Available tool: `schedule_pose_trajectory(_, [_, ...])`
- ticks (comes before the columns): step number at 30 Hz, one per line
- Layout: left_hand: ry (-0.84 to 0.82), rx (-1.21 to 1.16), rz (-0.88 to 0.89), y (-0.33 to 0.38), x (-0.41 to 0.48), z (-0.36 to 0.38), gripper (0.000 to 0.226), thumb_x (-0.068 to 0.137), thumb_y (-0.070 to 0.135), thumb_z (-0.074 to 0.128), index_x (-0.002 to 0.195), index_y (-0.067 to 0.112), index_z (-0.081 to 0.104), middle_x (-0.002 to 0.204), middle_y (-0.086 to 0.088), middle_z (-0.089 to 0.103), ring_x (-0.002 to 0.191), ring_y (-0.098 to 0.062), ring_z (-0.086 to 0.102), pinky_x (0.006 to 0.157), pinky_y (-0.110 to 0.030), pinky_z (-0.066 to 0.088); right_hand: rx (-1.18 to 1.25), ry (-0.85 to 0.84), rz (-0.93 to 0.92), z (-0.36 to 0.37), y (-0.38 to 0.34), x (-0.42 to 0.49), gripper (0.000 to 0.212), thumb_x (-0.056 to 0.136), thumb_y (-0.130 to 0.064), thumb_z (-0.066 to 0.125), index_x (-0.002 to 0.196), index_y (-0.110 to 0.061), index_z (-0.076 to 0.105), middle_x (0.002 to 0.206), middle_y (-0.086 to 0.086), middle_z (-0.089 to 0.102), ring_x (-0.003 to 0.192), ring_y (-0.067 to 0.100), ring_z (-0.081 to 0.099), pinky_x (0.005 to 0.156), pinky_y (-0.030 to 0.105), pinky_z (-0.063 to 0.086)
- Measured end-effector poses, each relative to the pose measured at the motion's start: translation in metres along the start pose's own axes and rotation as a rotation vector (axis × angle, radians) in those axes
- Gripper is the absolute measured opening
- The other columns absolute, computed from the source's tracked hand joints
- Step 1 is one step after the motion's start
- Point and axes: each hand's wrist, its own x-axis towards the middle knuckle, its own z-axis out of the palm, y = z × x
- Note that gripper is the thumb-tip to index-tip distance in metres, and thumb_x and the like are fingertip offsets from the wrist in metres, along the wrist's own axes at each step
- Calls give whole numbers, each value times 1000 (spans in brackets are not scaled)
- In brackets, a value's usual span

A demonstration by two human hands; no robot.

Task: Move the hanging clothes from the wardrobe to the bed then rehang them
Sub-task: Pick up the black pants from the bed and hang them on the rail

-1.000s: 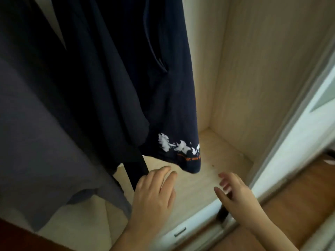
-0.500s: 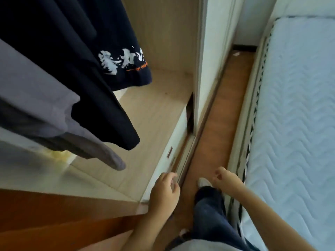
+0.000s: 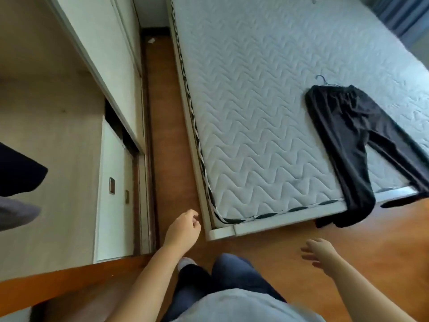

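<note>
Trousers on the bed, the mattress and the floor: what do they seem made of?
Trousers: thin, soft black fabric, matte; gathered waistband, legs drape limply over the edge. Mattress: pale quilted textile, wavy stitching. Floor: reddish-brown wood or laminate, smooth, faint sheen; which, I cannot tell.

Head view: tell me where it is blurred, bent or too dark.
Head view: right hand smeared by motion, left hand sharper; head view: wide lens splays the mattress edges and the wardrobe door; head view: black trousers lose leg detail, mattress softly daylit, no glare.
</note>
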Motion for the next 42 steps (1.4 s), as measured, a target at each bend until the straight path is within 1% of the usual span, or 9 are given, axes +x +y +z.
schedule_pose_trajectory(4, [-93,-133,-83,14,-14,31,26,94,20,42,117,18,53,114,-4,60,97,-18,58,74,-25,44,-230,-81,-132,6,23,8,8,88,-13,44,92,-13,51,90,10,58,71,22,54,58,24,37])
schedule_pose_trajectory(8, [-134,-108,-182,28,-24,67,22,91,15,46,110,13,57,99,-5,63,89,-19,61,79,-30,48,-377,-149,-331,-19,42,11,36,91,-24,47,124,-11,49,122,8,59,99,22,59,76,24,41])
schedule_pose_trajectory(11, [-129,-30,-217,56,-29,103,20,91,13,46,106,11,58,92,-5,64,84,-19,62,82,-35,50,-298,-167,-372,-65,79,17,35,92,-25,45,126,-13,49,122,7,59,108,22,59,82,27,43])
schedule_pose_trajectory(17, [-252,-140,-241,186,-58,230,24,96,13,37,110,5,54,96,-11,63,78,-19,59,55,-26,37,233,-63,15,-190,249,50,27,92,-10,42,116,-3,53,97,13,63,65,20,57,45,19,38])
schedule_pose_trajectory(21, [-445,-71,-39,286,-80,317,24,94,8,36,109,4,55,91,-9,62,70,-13,57,50,-18,39,512,84,289,-253,356,57,22,95,-16,40,111,-6,52,95,12,64,63,20,58,51,21,30])
schedule_pose_trajectory(24, [-574,10,170,351,-89,358,19,92,6,39,102,10,55,91,-7,62,72,-12,57,62,-16,45,641,156,381,-287,386,68,18,96,-16,40,107,-7,50,97,13,63,66,22,58,51,22,29])
schedule_pose_trajectory(30, [-551,195,231,417,-30,403,13,88,10,47,93,19,55,91,-7,65,85,-23,62,82,-35,48,693,125,356,-332,359,124,16,94,-14,41,103,-7,52,94,12,63,65,19,58,52,23,28])
schedule_pose_trajectory(39, [-438,-33,-31,543,128,445,19,90,1,38,97,2,55,70,-7,56,61,-18,51,71,-31,45,504,94,297,-484,262,260,19,93,-7,43,108,1,51,82,12,60,60,20,55,36,15,32])
schedule_pose_trajectory(42, [-369,-155,-38,601,171,445,18,90,3,39,96,6,56,74,-6,58,66,-18,54,72,-30,46,402,174,188,-548,209,319,23,89,-4,46,108,5,55,79,11,61,74,26,59,67,35,54])
